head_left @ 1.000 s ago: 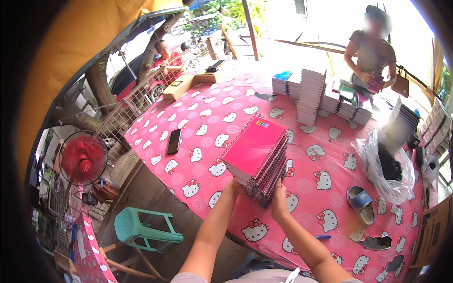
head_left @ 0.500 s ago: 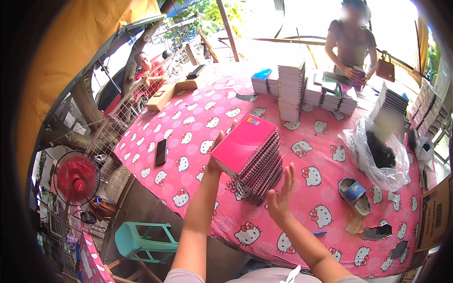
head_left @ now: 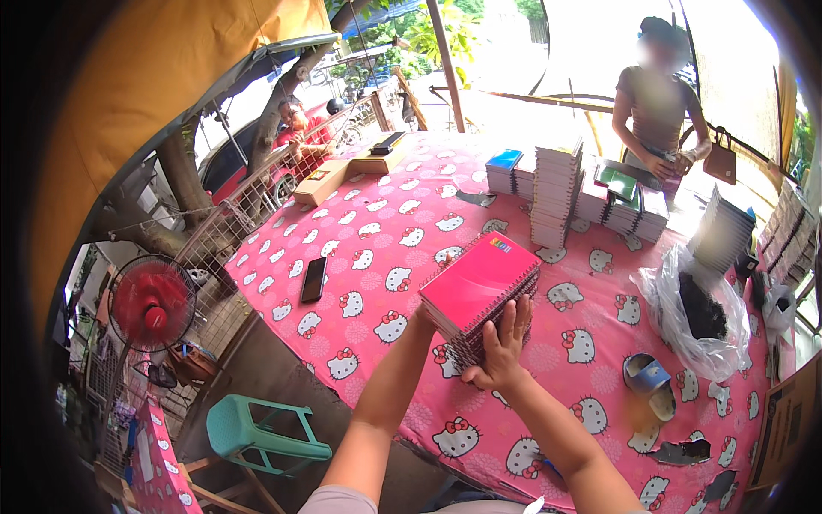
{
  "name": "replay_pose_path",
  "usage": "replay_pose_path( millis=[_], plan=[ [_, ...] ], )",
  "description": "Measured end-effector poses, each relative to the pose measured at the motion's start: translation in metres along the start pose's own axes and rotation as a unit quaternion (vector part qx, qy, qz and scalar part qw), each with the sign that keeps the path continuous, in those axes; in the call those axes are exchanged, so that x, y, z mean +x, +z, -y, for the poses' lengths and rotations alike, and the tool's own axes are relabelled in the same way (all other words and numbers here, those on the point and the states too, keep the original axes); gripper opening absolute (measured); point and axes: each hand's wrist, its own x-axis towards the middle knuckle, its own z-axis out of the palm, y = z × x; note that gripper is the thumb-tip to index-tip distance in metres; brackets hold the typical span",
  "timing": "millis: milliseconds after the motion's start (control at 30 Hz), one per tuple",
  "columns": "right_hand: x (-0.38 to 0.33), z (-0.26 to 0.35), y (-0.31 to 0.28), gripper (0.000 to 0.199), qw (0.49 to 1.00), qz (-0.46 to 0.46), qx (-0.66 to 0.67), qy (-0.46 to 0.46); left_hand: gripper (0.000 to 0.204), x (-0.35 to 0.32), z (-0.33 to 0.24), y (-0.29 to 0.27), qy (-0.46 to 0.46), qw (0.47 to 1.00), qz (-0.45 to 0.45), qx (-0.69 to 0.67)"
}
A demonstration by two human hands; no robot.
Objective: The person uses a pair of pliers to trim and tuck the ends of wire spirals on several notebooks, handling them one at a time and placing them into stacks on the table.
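A stack of pink-covered spiral notebooks (head_left: 479,283) stands on the table in front of me, its wire bindings facing right and toward me. Against its left side is my left hand (head_left: 421,317), gripping the stack; most of its fingers are hidden behind the notebooks. My right hand (head_left: 503,347) lies flat on the wire-bound side, fingers stretched upward and thumb apart. The table has a pink cloth (head_left: 377,295) with a cartoon cat print. Partly under my right forearm a blue pen (head_left: 550,467) shows.
Tall notebook stacks (head_left: 555,197) stand at the far side, where another person (head_left: 659,120) handles something small. A phone (head_left: 313,280) lies left. At right are a plastic bag (head_left: 685,321) and blue slipper (head_left: 646,374). A green stool (head_left: 261,433) and red fan (head_left: 152,304) stand off the table.
My right hand has come from beside the stack to rest flat against its bindings. The stack looks more even and compact. The view has shifted slightly.
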Motion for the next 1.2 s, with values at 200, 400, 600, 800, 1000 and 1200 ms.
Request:
replay_pose_path(
  millis=[200,400,600,800,1000,1200],
  plan=[
    [0.013,0.005,-0.011,0.080,1.000,0.005,0.012,-0.007,0.075,0.005,-0.015,0.045,0.070,0.996,0.032,0.044],
    [0.020,0.006,-0.012,0.081,1.000,0.016,-0.019,-0.017,0.078,0.011,-0.019,0.049,0.063,0.985,0.049,0.156],
    [0.020,0.052,-0.099,0.075,0.984,0.153,-0.020,0.089,0.075,-0.026,-0.058,0.062,0.164,0.927,-0.132,0.310],
    [-0.085,0.097,-0.222,0.061,0.885,0.324,-0.125,0.312,0.065,-0.106,-0.068,0.234,0.258,0.921,0.246,0.155],
    [-0.136,0.122,-0.237,0.073,0.824,0.407,-0.183,0.348,0.051,-0.111,-0.013,0.345,0.187,0.855,0.472,0.107],
    [-0.153,0.115,-0.242,0.084,0.793,0.443,-0.204,0.366,0.065,-0.129,0.026,0.360,0.230,0.889,0.396,-0.002]
  ],
)
